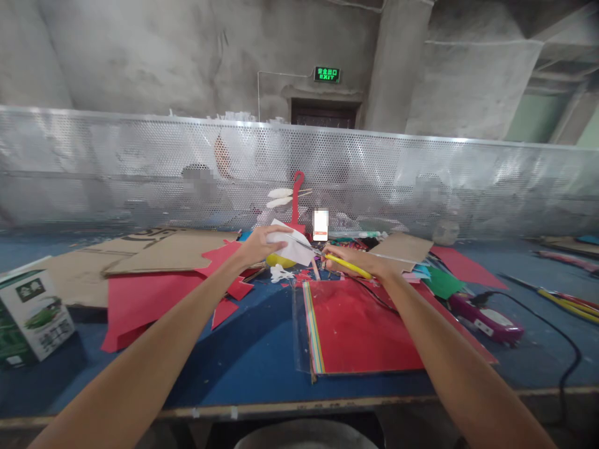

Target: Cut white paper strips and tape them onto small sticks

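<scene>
My left hand [260,245] is closed on a white sheet of paper [294,246], holding it up above the blue table [243,355]. My right hand [352,259] grips yellow-handled scissors [347,266], whose blades reach left into the paper's edge. Under the paper shows part of a yellow object [275,260] that I cannot name. White paper scraps [281,273] lie on the table just below both hands.
A clear sleeve of coloured paper with red on top [362,327] lies before me. Red sheets [145,299] and cardboard [168,249] spread to the left, a green-white carton [32,312] at far left. A purple glue gun [486,319] with black cable sits right. A phone [321,224] stands against a perforated metal screen [421,181].
</scene>
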Demonstrator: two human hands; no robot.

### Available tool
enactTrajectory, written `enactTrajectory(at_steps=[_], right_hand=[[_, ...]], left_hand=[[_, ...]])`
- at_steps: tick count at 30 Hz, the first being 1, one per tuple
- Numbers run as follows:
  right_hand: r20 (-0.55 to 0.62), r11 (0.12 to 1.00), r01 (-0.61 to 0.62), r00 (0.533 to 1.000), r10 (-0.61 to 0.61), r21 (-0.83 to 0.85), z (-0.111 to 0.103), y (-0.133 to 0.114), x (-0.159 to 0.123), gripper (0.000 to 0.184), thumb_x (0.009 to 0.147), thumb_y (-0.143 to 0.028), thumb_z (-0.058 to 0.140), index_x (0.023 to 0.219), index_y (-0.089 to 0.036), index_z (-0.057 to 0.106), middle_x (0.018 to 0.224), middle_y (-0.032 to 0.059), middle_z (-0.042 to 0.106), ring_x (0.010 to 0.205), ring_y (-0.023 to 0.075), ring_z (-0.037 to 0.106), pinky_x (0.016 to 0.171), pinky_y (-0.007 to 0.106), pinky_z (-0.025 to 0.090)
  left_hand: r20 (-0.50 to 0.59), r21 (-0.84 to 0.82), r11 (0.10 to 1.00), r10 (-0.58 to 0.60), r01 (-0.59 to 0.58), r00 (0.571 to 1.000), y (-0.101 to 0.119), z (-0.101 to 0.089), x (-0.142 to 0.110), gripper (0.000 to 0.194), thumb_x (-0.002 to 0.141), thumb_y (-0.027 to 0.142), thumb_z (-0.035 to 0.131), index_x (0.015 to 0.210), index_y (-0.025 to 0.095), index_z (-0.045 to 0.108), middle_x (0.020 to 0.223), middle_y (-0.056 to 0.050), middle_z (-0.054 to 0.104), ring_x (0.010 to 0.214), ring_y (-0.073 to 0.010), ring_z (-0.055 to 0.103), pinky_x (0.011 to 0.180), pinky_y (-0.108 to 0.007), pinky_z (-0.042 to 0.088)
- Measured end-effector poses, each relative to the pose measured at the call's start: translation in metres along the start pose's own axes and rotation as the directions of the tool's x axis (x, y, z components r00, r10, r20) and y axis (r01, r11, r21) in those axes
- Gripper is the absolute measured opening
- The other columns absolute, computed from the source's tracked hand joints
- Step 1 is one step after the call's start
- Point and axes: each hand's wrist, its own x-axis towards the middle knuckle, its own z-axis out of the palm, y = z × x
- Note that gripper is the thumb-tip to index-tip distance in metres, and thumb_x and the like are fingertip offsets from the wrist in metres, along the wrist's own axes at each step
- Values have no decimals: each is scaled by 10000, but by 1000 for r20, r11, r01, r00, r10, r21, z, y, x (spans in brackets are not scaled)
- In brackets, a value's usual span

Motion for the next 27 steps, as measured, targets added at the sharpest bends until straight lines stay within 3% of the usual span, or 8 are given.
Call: enactTrajectory(at_steps=[22,27], right_hand=[[-16,994,-98,995,99,52,0,5,5,283,830,-436,595,972,-192,586,717,-1,591,440,75,432,395,203,307],[-25,996,-83,996,84,39,-2,10,8,300,826,-450,586,972,-188,599,761,16,628,485,100,485,437,221,344]], left_hand=[[17,48,999,-19,18,1000,9,0,-1,351,804,337,615,1121,194,665,1131,-63,679,1043,-200,606,929,-337,471],[35,-6,1000,-8,8,999,-8,-3,1,359,841,358,561,1142,190,664,1111,-65,679,961,-182,620,859,-303,489]])
